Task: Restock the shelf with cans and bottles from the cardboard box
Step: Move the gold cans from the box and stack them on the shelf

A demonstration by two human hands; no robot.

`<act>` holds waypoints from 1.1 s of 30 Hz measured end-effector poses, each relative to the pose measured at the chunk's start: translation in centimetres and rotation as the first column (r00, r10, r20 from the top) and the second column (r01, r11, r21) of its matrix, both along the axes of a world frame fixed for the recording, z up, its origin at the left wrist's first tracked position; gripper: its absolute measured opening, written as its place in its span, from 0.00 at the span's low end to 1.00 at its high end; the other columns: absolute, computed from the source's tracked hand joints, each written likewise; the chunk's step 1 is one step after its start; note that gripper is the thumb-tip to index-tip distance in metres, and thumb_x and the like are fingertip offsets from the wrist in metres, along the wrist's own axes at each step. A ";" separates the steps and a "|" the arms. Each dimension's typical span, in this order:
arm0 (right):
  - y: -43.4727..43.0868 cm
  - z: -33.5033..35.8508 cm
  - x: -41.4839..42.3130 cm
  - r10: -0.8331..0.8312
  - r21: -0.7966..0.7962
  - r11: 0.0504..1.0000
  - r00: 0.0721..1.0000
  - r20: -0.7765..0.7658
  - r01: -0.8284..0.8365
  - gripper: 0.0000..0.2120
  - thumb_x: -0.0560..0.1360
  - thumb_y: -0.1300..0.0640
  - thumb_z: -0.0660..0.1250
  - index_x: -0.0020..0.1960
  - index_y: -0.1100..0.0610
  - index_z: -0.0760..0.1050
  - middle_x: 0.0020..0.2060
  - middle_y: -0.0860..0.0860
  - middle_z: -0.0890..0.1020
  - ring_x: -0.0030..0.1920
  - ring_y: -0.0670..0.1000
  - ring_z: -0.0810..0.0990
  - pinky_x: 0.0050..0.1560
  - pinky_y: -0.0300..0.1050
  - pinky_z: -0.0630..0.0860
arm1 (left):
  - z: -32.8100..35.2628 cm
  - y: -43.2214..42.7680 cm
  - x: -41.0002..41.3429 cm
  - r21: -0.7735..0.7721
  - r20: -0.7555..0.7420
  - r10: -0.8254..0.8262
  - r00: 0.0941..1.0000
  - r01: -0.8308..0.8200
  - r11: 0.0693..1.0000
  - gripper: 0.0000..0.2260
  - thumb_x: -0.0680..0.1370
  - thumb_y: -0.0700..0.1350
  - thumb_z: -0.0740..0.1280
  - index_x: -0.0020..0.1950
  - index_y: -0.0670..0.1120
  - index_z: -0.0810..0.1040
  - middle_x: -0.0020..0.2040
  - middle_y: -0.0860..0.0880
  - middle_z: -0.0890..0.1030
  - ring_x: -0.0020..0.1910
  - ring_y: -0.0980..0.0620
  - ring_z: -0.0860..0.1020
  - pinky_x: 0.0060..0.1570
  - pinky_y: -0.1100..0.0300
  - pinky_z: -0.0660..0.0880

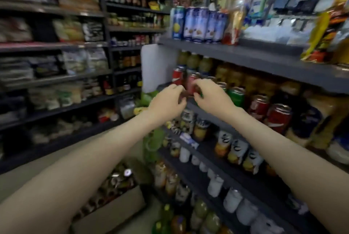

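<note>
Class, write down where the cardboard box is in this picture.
The cardboard box sits on the floor at the lower left-centre of the head view, beneath the left forearm, beside the foot of the drinks shelf, well below the red can.

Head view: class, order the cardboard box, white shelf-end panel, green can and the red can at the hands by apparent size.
1. cardboard box
2. white shelf-end panel
3. green can and red can: look alike; red is partly covered, so tied.
</note>
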State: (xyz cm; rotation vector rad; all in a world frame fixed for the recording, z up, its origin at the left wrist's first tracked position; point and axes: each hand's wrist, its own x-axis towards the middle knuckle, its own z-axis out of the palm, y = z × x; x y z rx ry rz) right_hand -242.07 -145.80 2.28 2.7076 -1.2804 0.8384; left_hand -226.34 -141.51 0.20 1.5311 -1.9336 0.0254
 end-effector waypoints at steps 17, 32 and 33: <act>-9.5 -29.4 42.6 0.388 0.545 0.823 0.860 -0.330 -0.162 0.27 0.78 0.54 0.63 0.74 0.56 0.60 0.69 0.55 0.69 0.69 0.55 0.67 0.66 0.50 0.68 | -25.7 2.7 43.6 0.461 0.370 0.407 0.835 -0.546 0.700 0.19 0.80 0.47 0.58 0.71 0.43 0.64 0.67 0.42 0.68 0.64 0.42 0.70 0.58 0.50 0.71; -21.3 -71.3 50.8 0.360 0.746 0.650 0.807 -0.469 0.144 0.32 0.76 0.52 0.65 0.76 0.53 0.55 0.70 0.54 0.67 0.69 0.56 0.67 0.66 0.53 0.69 | -62.7 -12.1 55.6 0.757 0.433 0.208 0.877 -0.479 0.444 0.26 0.80 0.53 0.57 0.76 0.46 0.55 0.76 0.42 0.56 0.73 0.42 0.59 0.67 0.48 0.62; -21.2 -74.1 50.7 0.379 0.748 0.647 0.786 -0.487 0.151 0.33 0.76 0.52 0.65 0.76 0.54 0.54 0.70 0.55 0.67 0.69 0.56 0.66 0.67 0.53 0.67 | -65.6 -12.1 55.0 0.786 0.417 0.203 0.886 -0.463 0.409 0.26 0.81 0.52 0.57 0.76 0.46 0.54 0.77 0.42 0.54 0.74 0.42 0.56 0.69 0.47 0.59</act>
